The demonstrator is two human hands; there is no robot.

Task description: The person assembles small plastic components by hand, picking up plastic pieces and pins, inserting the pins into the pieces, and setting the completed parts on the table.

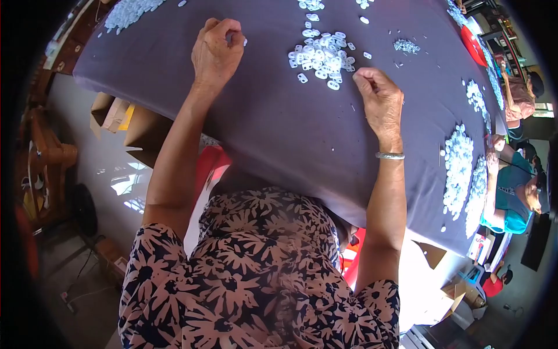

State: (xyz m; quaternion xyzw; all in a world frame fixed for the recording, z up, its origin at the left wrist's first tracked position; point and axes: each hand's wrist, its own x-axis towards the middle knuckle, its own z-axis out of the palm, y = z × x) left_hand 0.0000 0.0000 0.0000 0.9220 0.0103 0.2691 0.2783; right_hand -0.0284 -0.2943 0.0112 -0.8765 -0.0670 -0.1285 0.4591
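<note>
Floral top (261,279) nearest; white pieces (322,55) beside right hand (383,104); silvery bits (406,46) beyond

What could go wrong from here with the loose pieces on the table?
The right hand is close beside the pile of white pieces, so a sideways brush might scatter some.
The tiny grey bits lie loose beyond that hand; a careless reach could spread them.
The dark cloth hangs over the table's near edge; a snag there might shift both heaps.

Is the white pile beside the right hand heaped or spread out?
Heaped: the white pieces overlap, with a few lying loose around them.
</note>
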